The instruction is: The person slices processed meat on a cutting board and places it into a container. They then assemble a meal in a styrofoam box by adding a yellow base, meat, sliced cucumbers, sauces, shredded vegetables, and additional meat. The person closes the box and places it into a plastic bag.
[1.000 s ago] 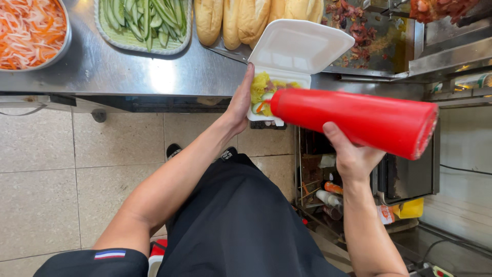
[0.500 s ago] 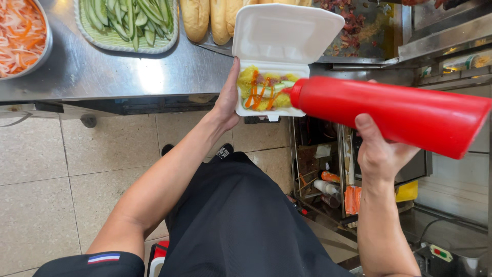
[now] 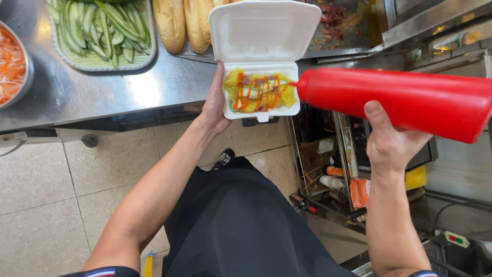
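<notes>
A: Where is the box, and who has it?

B: The white foam clamshell box [image 3: 260,97] sits at the front edge of the steel counter [image 3: 102,97], its lid [image 3: 264,31] thrown back and standing open. The left hand [image 3: 215,102] holds its left side, the thumb lying up along the wall of the tray and the other fingers tucked out of sight beneath, so it is gripping the box.

A: What is in it?

B: Yellow food [image 3: 260,91] streaked with zigzag lines of orange-red sauce; something pale green shows along the near edge.

A: And the other hand?

B: The right hand [image 3: 392,141] is wrapped around a big red squeeze bottle [image 3: 405,100], thumb up over the near side and fingers closed under it. The bottle lies almost level, its nozzle [image 3: 293,83] pointing left and just at the right rim of the tray, above the food.

A: Anything else on the counter?

B: A tray of sliced cucumber [image 3: 100,31] to the left, a metal bowl of shredded carrot [image 3: 13,64] at the far left edge, and baguettes [image 3: 182,20] behind the box, just beside its lid. Right of the lid lies a steel tray with dark red scraps of meat [image 3: 341,20]. Below are pale floor tiles [image 3: 46,184] and the person's black apron [image 3: 241,220]
</notes>
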